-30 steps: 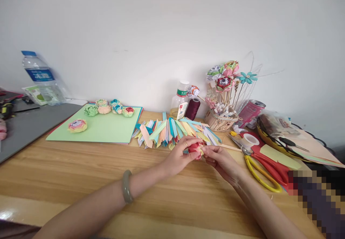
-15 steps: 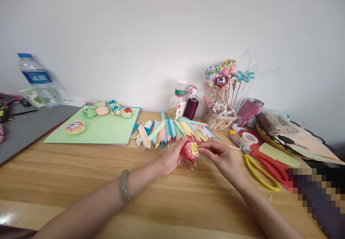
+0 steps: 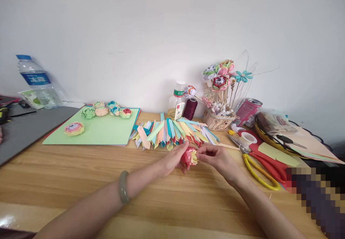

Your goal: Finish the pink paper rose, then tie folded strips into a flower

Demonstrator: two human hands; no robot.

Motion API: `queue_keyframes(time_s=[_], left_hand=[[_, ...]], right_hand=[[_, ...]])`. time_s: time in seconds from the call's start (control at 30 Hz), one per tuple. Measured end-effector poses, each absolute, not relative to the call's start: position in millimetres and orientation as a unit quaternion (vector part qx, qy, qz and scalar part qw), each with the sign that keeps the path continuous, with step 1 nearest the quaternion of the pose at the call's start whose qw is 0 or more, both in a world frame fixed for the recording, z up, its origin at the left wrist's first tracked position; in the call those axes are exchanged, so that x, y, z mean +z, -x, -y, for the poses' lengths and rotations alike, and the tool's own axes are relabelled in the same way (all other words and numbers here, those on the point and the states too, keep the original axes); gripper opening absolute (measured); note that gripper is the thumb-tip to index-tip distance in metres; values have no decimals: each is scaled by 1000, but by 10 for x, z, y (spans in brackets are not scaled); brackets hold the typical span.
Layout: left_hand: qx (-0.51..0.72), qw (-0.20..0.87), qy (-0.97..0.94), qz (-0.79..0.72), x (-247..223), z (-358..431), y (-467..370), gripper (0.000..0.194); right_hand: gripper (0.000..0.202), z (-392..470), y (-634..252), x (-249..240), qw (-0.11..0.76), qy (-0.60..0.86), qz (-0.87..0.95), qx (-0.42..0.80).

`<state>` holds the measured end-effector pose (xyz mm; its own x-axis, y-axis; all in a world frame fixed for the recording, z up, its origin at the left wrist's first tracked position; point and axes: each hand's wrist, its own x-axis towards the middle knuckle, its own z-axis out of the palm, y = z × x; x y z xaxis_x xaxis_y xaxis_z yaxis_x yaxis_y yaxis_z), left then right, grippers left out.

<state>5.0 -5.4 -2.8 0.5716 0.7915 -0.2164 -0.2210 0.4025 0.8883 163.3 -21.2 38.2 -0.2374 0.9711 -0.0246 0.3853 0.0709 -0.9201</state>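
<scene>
A folded paper flower [image 3: 189, 156], red-pink outside with pale yellow inner petals, is held above the wooden table. My left hand [image 3: 174, 160] wraps round its red side, thumb on top and fingers beneath. From the other side, the pinched thumb and forefinger of my right hand [image 3: 217, 158] touch the yellow petals. Just behind both hands lies a heap of folded paper strips [image 3: 172, 133] in many colours. Several finished paper flowers [image 3: 101, 111] rest on a green paper sheet [image 3: 105, 131] to the left.
Scissors [image 3: 262, 174] with yellow and red handles lie at right, near a white tape roll [image 3: 248, 137]. A glue bottle [image 3: 177, 101], a dark thread spool [image 3: 191, 109] and a basket of paper flowers [image 3: 218, 120] stand by the wall. A water bottle [image 3: 39, 83] is far left.
The paper flower has tilted, its yellow centre now facing more to the right. A pale green strip visible under my right hand earlier no longer shows. The view has shifted slightly.
</scene>
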Motion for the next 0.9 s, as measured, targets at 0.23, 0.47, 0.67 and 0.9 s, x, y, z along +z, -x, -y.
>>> queue_keyframes(time_s=[0.23, 0.47, 0.67, 0.9], left_hand=[[284, 783, -447, -327, -21, 33, -35, 47], [265, 796, -445, -313, -4, 6, -18, 45], [283, 824, -403, -281, -21, -24, -1, 43], [335, 845, -364, -205, 7, -22, 42, 37]], right_hand=[[34, 179, -1650, 354, 293, 502, 546, 604], [36, 191, -1657, 359, 293, 518, 562, 574], [33, 188, -1645, 398, 315, 554, 581, 506], [25, 278, -1608, 414, 441, 508, 660, 334]])
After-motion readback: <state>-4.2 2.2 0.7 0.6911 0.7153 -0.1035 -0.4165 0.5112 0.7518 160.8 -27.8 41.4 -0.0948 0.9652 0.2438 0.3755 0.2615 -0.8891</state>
